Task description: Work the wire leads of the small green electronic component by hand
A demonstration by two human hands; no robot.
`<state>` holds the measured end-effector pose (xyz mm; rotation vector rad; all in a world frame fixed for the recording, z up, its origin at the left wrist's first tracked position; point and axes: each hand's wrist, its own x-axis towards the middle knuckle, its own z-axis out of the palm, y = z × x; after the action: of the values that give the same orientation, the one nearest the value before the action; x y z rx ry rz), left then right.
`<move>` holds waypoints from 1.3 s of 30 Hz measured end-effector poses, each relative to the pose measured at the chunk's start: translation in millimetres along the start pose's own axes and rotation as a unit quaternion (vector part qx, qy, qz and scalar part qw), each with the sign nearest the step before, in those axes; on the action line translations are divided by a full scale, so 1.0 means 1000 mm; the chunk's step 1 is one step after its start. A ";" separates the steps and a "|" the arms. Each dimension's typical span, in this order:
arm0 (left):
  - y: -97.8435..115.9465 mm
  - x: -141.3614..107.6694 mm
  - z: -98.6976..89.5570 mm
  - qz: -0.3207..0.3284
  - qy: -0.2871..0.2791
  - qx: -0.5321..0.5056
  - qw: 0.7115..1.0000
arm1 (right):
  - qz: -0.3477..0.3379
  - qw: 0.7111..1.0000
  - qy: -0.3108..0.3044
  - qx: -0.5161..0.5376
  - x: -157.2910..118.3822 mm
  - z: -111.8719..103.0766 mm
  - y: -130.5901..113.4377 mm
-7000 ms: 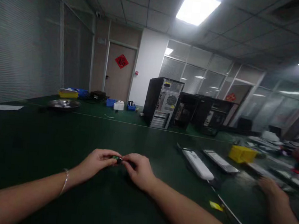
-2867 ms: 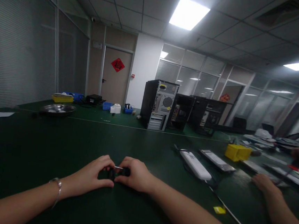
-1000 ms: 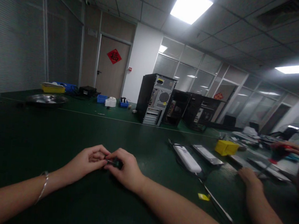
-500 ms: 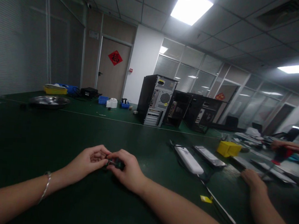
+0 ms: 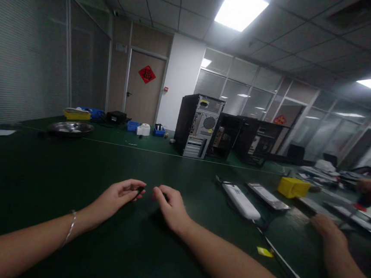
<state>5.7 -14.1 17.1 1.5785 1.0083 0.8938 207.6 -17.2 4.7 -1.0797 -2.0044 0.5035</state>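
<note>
Currently the left hand [image 5: 120,194] pinches a small dark piece [image 5: 139,192] between thumb and fingers, just above the green table [image 5: 121,166]. At three o'clock from it, near but apart, the right hand [image 5: 173,207] has its fingers curled in, thumb against them; whether they grip anything I cannot tell. From the hands, a computer tower [image 5: 201,127] stands at one o'clock, a shiny metal dish [image 5: 71,129] lies at ten, and a white corded device [image 5: 241,201] at three.
</note>
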 end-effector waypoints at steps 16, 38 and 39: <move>-0.001 0.000 -0.002 0.010 -0.020 0.013 1.000 | -0.062 0.995 -0.028 -0.071 0.000 -0.001 -0.006; 0.002 -0.003 0.001 0.048 -0.004 0.070 0.996 | -0.058 0.985 -0.062 -0.150 0.000 0.000 -0.004; 0.002 -0.003 0.001 0.049 -0.002 0.069 0.996 | -0.059 0.986 -0.062 -0.145 0.000 -0.001 -0.004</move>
<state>5.5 -17.3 18.6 1.7575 1.0144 0.9030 205.9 -19.6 8.0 -1.1140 -2.2881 0.2252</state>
